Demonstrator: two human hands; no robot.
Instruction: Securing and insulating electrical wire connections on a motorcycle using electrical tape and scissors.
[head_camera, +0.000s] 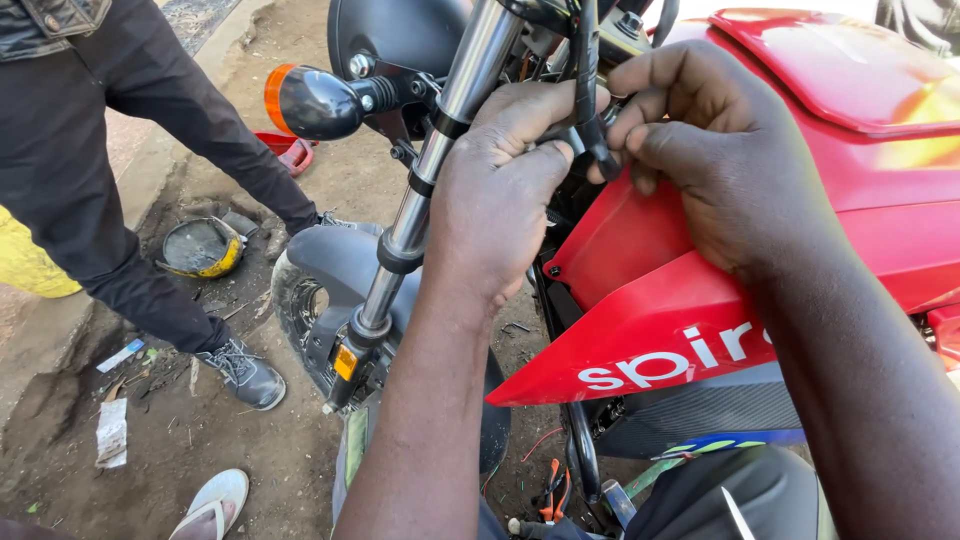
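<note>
I had my left hand (500, 185) and right hand (715, 150) both pinched around the thin black cable (588, 95) beside the red fairing (650, 300).

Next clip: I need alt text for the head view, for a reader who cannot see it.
Both hands, left hand and right hand, grip a black cable beside the chrome fork tube of a red motorcycle. Another person's dark trouser leg and laced shoe stand on the dirt ground to the left, near an orange turn signal.
</note>
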